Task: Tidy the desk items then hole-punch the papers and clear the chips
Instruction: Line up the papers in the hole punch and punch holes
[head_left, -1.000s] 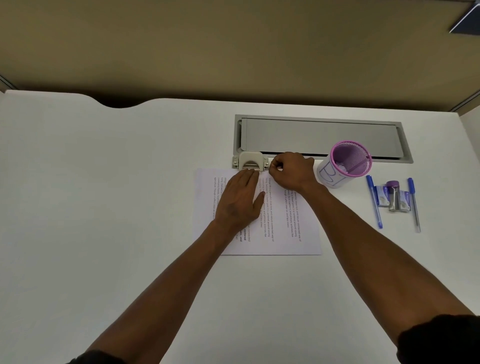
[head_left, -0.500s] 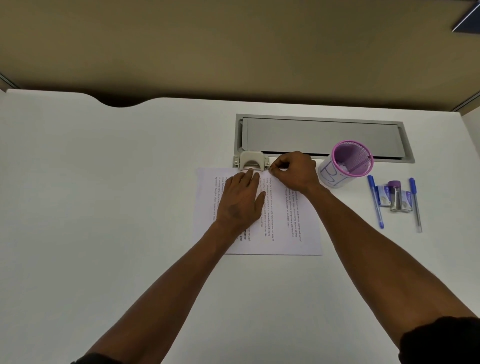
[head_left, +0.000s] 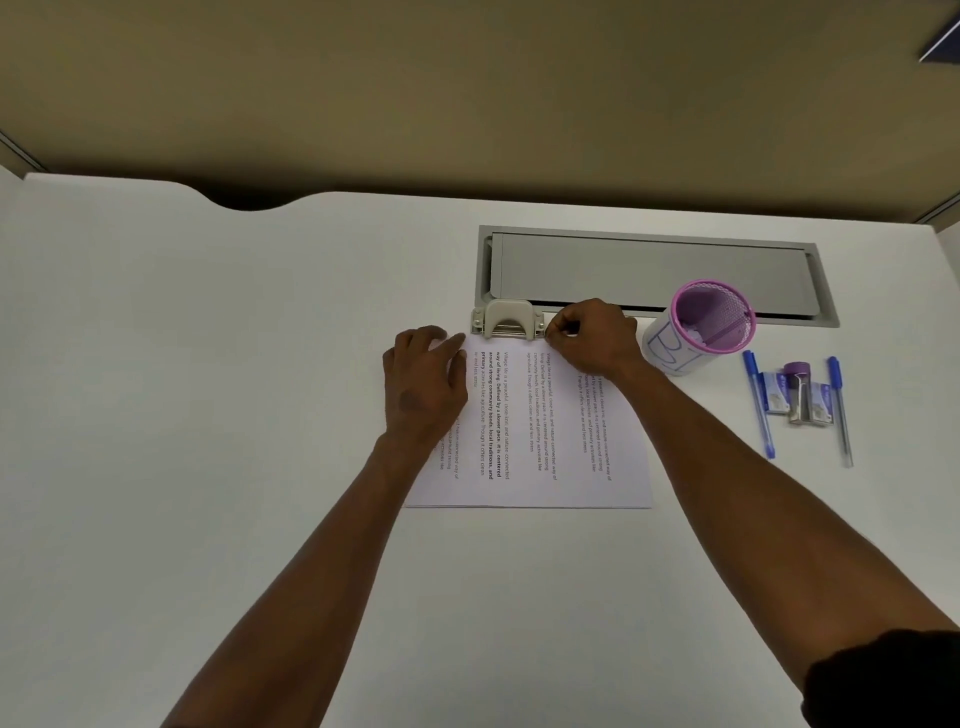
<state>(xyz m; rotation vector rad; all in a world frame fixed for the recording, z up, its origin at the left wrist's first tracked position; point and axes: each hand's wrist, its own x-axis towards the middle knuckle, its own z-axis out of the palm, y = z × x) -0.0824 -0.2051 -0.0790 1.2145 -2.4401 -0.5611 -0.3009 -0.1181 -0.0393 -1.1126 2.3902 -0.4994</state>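
A stack of printed papers lies on the white desk, its far edge slid under a beige hole punch. My left hand rests flat on the papers' left side, fingers straight and pointing toward the punch. My right hand is curled at the punch's right end, its thumb and fingers pinching the papers' far edge beside the punch.
A purple mesh cup wrapped in paper stands right of my right hand. Two blue pens flank staple boxes and a small stapler at the right. A grey cable tray lid sits behind the punch.
My left hand has slid left, off the middle of the papers to their left edge, uncovering the punch's front. My right hand stays at the punch's right end.
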